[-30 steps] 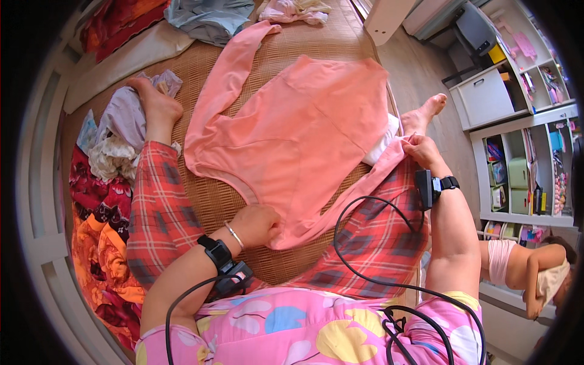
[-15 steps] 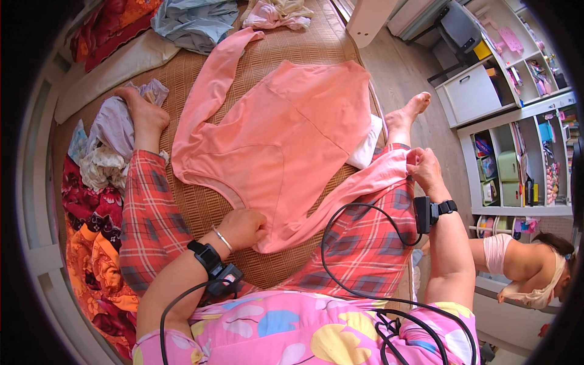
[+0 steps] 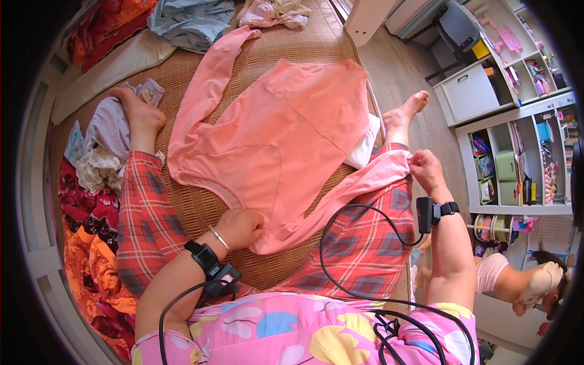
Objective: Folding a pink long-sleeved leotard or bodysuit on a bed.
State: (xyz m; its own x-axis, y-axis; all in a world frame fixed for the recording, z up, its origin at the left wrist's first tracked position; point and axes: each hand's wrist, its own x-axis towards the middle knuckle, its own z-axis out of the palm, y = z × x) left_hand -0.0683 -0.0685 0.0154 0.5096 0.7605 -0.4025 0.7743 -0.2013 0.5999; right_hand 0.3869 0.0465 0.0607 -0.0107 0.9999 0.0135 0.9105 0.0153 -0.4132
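Observation:
A pink long-sleeved top (image 3: 286, 134) lies spread on the woven mat (image 3: 261, 271) between my legs, its neckline curving toward me. My left hand (image 3: 241, 228) is closed in a pinch on the shoulder beside the neckline. At the right, my right hand (image 3: 427, 171) pinches the cuff end of one sleeve, which stretches across my right leg in checked red trousers (image 3: 365, 255). The other sleeve reaches away toward the far left. Part of a white cloth (image 3: 365, 143) shows from beneath the top's right edge.
Crumpled pale clothes (image 3: 106, 140) lie beside my left foot, with a blue garment (image 3: 188, 24) farther off. A red and orange floral blanket (image 3: 100, 274) runs along the left rail. Black cables (image 3: 325, 255) trail over my lap. Another person (image 3: 523, 280) is beside shelves (image 3: 517, 158) at the right.
Both my hands keep their pinch on the top, which lies almost the same. The person at the right has bent and moved a pale garment up toward the head.

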